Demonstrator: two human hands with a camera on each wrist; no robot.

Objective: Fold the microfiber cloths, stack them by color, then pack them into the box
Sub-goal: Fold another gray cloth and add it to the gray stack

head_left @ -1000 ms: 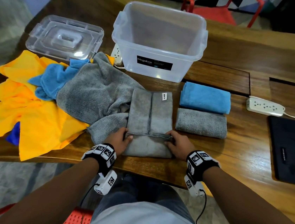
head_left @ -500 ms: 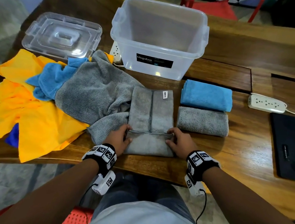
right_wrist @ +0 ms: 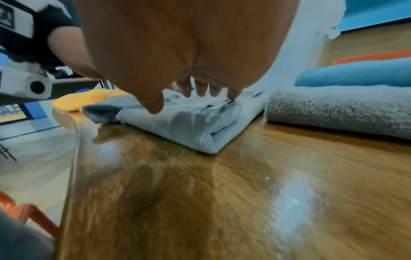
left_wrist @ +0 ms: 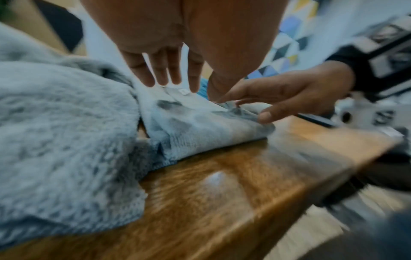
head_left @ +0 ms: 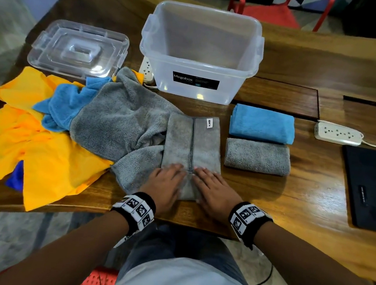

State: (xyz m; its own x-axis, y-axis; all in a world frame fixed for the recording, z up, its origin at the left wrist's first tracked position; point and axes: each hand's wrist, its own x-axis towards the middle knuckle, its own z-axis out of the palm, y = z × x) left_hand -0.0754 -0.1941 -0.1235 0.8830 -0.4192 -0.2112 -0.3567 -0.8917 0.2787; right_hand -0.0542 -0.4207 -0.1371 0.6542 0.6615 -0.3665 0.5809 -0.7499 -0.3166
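A grey microfiber cloth (head_left: 192,143), folded into a narrow strip with its near end turned over, lies at the table's front edge. My left hand (head_left: 166,182) and right hand (head_left: 212,187) lie flat side by side on that near fold, fingers straight and pressing down. The left wrist view shows the left hand's fingers (left_wrist: 169,73) spread over the cloth (left_wrist: 200,126); the right wrist view shows the right hand's fingers (right_wrist: 204,89) on the cloth (right_wrist: 195,123). The clear plastic box (head_left: 202,50) stands open behind it.
A folded blue cloth (head_left: 263,124) and a folded grey cloth (head_left: 258,156) lie to the right. Loose grey (head_left: 119,120), blue (head_left: 66,107) and yellow cloths (head_left: 40,153) are heaped on the left. The box lid (head_left: 78,47), a power strip (head_left: 338,133) and a black pad (head_left: 371,186) are also on the table.
Both hands, which held the cloth's near fold at its outer corners, have slid inward to its middle and now lie flat on it.
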